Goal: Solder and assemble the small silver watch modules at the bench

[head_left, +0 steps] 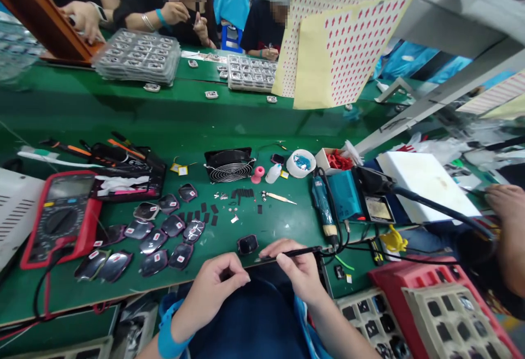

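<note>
My left hand point(219, 282), with a blue band on its wrist, is held at the table's front edge. Its thumb and index finger are pinched together; anything between them is too small to make out. My right hand point(301, 274) is closed around a slim black tweezers-like tool point(305, 251), whose thin end points left toward my left hand. Just beyond both hands, a small dark device with a rounded-square face point(247, 244) lies on the green table. Several similar dark devices with small white-and-red labels point(153, 241) are spread to the left.
A red multimeter point(61, 216) and tool box point(131, 184) stand left. A black fan point(229, 166), pink bottle point(257, 174), white tub point(301, 163) and brush point(281, 198) lie ahead. An electric screwdriver point(324, 203), teal unit point(345, 195) and trays point(451, 315) are right. Co-workers sit opposite.
</note>
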`<state>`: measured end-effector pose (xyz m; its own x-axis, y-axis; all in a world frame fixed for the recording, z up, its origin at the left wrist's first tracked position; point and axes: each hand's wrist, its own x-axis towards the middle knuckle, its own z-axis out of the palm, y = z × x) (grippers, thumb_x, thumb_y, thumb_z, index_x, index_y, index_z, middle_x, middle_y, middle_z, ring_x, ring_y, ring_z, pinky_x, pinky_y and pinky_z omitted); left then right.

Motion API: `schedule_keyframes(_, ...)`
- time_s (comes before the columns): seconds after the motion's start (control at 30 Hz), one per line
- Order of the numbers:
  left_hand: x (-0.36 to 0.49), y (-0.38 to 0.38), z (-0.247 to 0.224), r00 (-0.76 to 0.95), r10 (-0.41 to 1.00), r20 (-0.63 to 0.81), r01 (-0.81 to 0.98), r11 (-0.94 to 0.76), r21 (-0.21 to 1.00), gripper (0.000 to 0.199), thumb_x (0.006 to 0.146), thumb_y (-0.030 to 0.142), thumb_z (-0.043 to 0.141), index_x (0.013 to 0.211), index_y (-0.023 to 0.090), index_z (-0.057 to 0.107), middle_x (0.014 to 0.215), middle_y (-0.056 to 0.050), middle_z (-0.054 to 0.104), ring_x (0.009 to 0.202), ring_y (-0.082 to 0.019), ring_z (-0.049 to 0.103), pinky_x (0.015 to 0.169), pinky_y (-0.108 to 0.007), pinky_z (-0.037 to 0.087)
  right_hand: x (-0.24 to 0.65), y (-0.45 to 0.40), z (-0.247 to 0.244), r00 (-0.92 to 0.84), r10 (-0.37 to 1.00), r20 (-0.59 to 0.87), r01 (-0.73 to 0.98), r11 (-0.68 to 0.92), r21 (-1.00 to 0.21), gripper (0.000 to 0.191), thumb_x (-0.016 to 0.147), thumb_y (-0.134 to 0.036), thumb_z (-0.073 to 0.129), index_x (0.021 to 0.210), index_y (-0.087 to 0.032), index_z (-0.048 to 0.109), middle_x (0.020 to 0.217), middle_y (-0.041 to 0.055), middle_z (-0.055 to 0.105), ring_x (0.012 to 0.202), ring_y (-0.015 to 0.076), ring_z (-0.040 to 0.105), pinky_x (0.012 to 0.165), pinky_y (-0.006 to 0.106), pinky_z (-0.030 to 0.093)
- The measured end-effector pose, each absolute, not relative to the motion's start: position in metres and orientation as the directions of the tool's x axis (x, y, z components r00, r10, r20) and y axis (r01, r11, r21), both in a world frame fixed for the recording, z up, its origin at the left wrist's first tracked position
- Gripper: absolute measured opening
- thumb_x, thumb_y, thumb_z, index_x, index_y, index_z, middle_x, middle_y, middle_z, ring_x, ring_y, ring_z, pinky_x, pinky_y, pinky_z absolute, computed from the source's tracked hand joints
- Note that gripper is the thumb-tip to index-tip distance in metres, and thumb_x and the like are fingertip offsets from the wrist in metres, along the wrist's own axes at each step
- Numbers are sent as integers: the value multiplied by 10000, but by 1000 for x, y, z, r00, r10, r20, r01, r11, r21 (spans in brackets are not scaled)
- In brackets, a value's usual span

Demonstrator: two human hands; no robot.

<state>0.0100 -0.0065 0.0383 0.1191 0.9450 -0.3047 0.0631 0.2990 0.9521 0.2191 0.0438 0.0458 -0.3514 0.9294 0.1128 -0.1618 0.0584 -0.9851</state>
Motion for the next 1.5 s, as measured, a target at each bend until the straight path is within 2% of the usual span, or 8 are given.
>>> schedule_keyframes(0.1, 11, -5, 38, 113, 945, -307, 58, 302, 952, 340, 806, 447, 706, 607, 194, 596, 621, 2, 597, 592, -132, 499, 593, -244, 423, 217, 41, 48, -419, 894, 161, -63, 149, -987, 309, 1065, -341, 503, 890, -217, 725, 833, 58, 771, 847, 193, 736, 841, 346, 602)
schedule_keyframes(0.23, 18, -3, 35, 141, 932, -334, 13, 335, 942, 360, 825, 476, 701, 612, 193, 635, 617, -10, 616, 626, -151, 545, 635, -255, 440, 212, 37, 47, -548, 799, 247, 136, 377, -916, 189, 1028, -254, 567, 1033, -235, 756, 784, 33, 722, 707, 154, 668, 649, 255, 545)
schedule_keyframes(0.43, 33, -5, 30, 132, 902, -410, -197, 429, 881, 505, 816, 623, 722, 593, 176, 645, 597, -20, 580, 613, -149, 508, 624, -264, 436, 208, 37, 37, -498, 767, 405, 212, 561, -801, 92, 995, -252, 652, 1006, -226, 739, 776, 19, 685, 666, 132, 663, 588, 222, 538)
schedule_keyframes(0.77, 33, -12, 40, 262, 814, -518, -631, 550, 546, 397, 811, 455, 795, 1063, 150, 782, 841, -42, 604, 648, -108, 515, 607, -248, 456, 206, 40, 31, -502, 656, 563, 415, 754, -509, 151, 1038, -166, 524, 1024, -203, 670, 787, 32, 676, 683, 147, 642, 595, 255, 523)
schedule_keyframes(0.9, 25, -14, 31, 186, 903, -387, -453, 428, 782, 539, 902, 510, 672, 1342, 198, 671, 998, -82, 632, 663, -123, 564, 580, -259, 489, 222, 77, 52, -470, 733, 491, 557, 678, -479, 257, 1039, -227, 476, 834, -231, 630, 716, 22, 671, 656, 154, 654, 594, 251, 533)
schedule_keyframes(1.0, 15, -9, 21, 21, 985, -169, -44, 170, 985, 442, 954, 482, 600, 1316, 241, 683, 1025, -77, 657, 737, -146, 622, 668, -269, 557, 246, 141, 75, -334, 833, 440, 735, 523, -432, 253, 1015, -231, 479, 817, -219, 636, 787, 62, 709, 732, 197, 677, 679, 296, 534)
schedule_keyframes(1.17, 5, 0, 4, -94, 981, 172, 382, -124, 916, 305, 1003, 401, 532, 1171, 243, 732, 973, -50, 686, 768, -143, 680, 677, -225, 569, 267, 241, 98, -165, 938, 304, 923, 255, -287, 193, 948, -192, 539, 840, -161, 696, 877, 144, 754, 819, 275, 699, 751, 345, 497)
schedule_keyframes(1.5, 4, -4, -4, -51, 944, 326, 468, -266, 843, 240, 1036, 281, 493, 1178, 241, 681, 968, -19, 677, 775, -114, 678, 716, -190, 558, 254, 271, 88, -84, 992, 99, 995, 88, -37, 124, 889, -139, 637, 887, -152, 759, 891, 136, 784, 868, 261, 720, 735, 284, 466)
